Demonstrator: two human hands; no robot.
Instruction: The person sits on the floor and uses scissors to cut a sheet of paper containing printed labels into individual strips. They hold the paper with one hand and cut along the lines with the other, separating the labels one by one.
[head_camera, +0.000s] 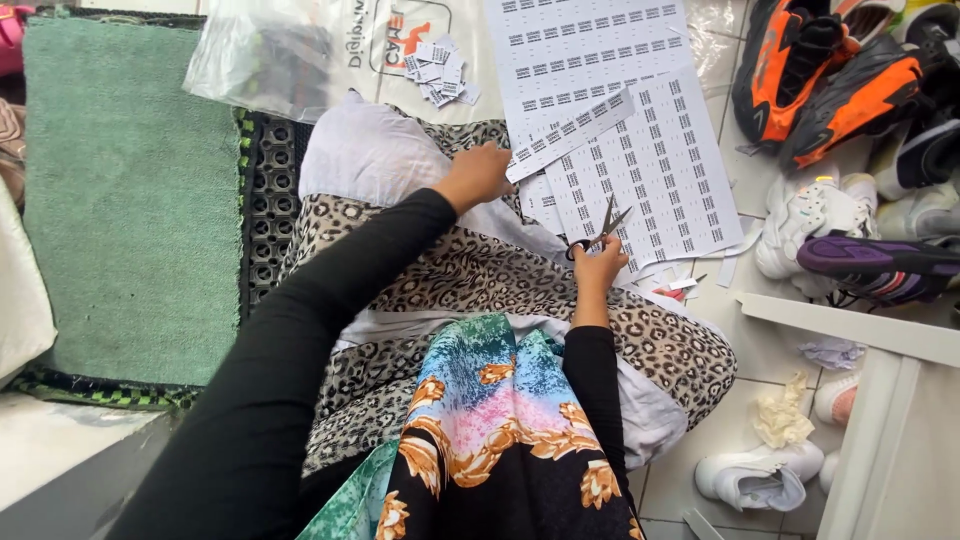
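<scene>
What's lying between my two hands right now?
In the head view, printed label sheets lie between left hand and right hand, which holds scissors.

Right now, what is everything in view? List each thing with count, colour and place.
label sheets: several, white with black print, top centre
paper strip: one, white, held by left hand
cut labels: small pile, white, on plastic bag
plastic bag: one, clear, top left
scissors: one pair, dark, in right hand
mat: one, green, left
shoes: many, orange, black, white, purple, right
leopard-print cloth: one, over lap
left hand: on strip
right hand: holding scissors
</scene>
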